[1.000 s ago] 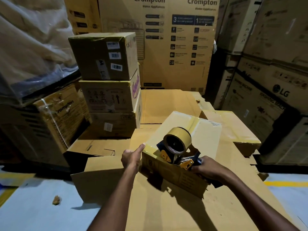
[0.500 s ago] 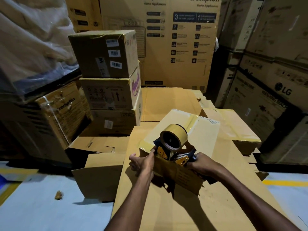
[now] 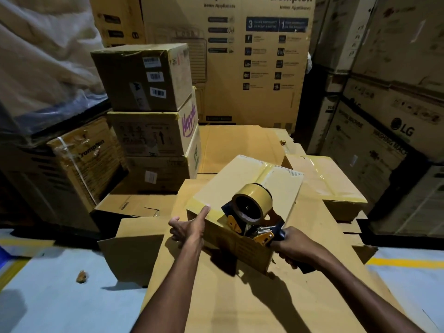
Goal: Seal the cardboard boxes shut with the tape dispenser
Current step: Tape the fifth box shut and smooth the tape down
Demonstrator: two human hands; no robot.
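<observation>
Progress: The cardboard box point(image 3: 242, 181) at centre carried a glossy tape strip point(image 3: 264, 174) along its top seam, running from 12 o'clock toward the near edge. I judged the top seal to be mostly laid.
Left to do: The strip seemed not yet brought down over the near wall at 6 o'clock and cut. The cutting end was hidden behind the roll, so this could not be told for certain.
Other boxes: A second box point(image 3: 331, 186) at 3 o'clock showed shiny tape on top. The stacked boxes point(image 3: 149, 104) at 10 o'clock looked closed, but whether any box remained unsealed could not be told.
Tape dispenser point(image 3: 252, 207): It sat over the box's near edge at about 5 o'clock, with the roll facing the camera.
Right hand point(image 3: 292, 243): Its fingers point(image 3: 286, 239) were wrapped tightly round the dispenser's handle, just beyond the box's 4 o'clock corner.
Left hand point(image 3: 187, 228): It was at the box's 8 o'clock corner with the thumb laid straight on the top edge. The other fingers point(image 3: 176, 230) lay loose beside the side wall, bracing rather than gripping.
Support: The box rested on flattened cardboard point(image 3: 240, 296) spread over the floor.
</observation>
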